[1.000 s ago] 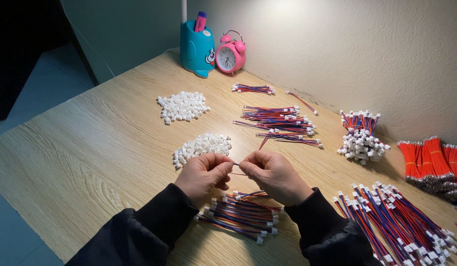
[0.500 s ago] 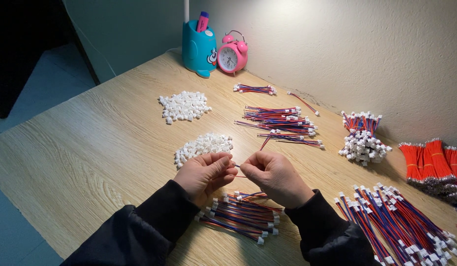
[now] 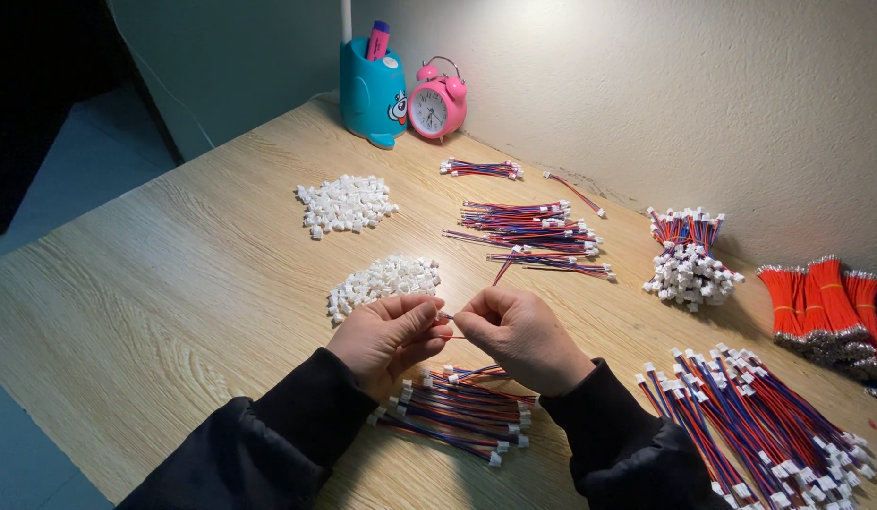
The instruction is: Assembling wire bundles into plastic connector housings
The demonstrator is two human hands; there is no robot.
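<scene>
- You have no packages, boxes, bags or wrappers in front of you on the wooden table.
- No signs hang on the wall behind it, and no screens or displays stand anywhere in view.
- The closest thing to a label is the printed cartoon face (image 3: pixel 398 108) on the teal pen holder (image 3: pixel 370 90) at the far edge of the table: a small white and dark patch on its right side.
- Just right of the holder stands a round pink alarm clock (image 3: pixel 436 109) with a white analogue dial, not a screen.
</scene>
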